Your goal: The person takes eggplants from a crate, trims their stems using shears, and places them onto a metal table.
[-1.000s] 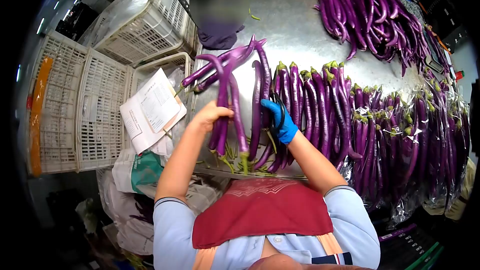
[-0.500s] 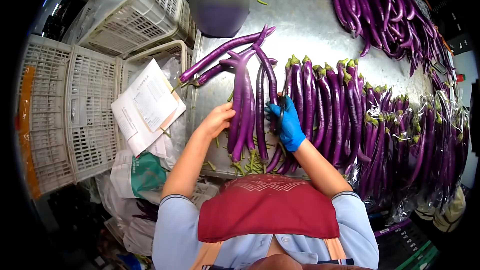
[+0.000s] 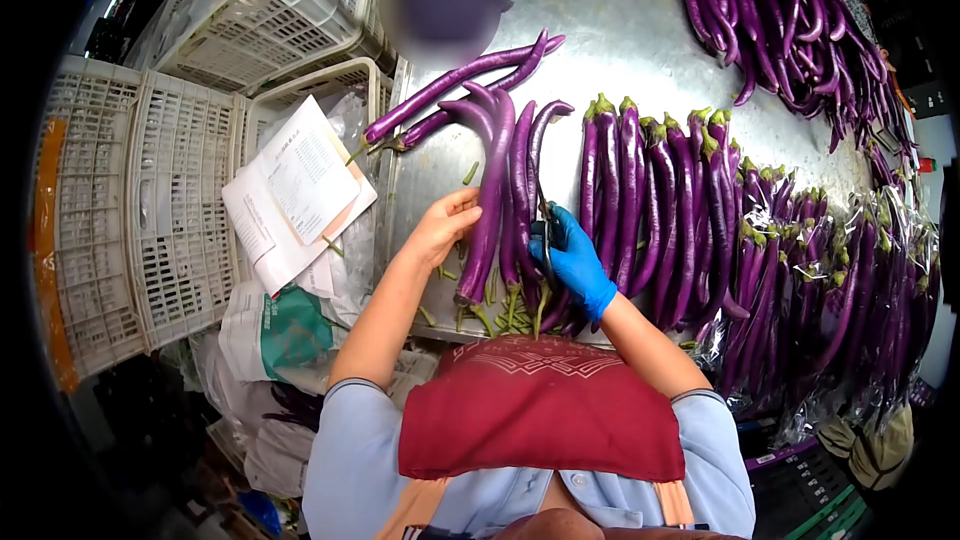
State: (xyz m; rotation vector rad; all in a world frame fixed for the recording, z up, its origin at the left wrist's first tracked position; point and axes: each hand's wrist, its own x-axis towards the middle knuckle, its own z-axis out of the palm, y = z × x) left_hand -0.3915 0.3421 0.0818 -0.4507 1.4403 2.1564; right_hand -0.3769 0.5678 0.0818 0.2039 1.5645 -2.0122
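My bare left hand (image 3: 447, 229) is closed at the left side of a long purple eggplant (image 3: 489, 210), its fingertips partly hidden by it. More eggplants (image 3: 520, 175) lie alongside, stem ends toward my apron. In a blue glove, my right hand (image 3: 572, 255) is closed round black scissors (image 3: 546, 228), which are beside the rightmost eggplant of this small group. Cut green stem pieces (image 3: 515, 315) are scattered below on the metal table (image 3: 590, 30). To the right of the glove stands a row of eggplants (image 3: 628, 190) with green stem ends pointing away from me.
Two more eggplants (image 3: 440, 95) lie crosswise at the upper left. A large eggplant pile (image 3: 770, 20) is at the upper right, with plastic-bagged eggplants (image 3: 850, 290) below it. White crates (image 3: 185, 210) and papers (image 3: 305, 180) are on the left. A purple-clad person (image 3: 440, 15), blurred, is across the table.
The eggplants by my left hand have been shifted and now stand closer to the gloved hand. The scissors, partly hidden before, show more clearly. The whole view has shifted slightly.
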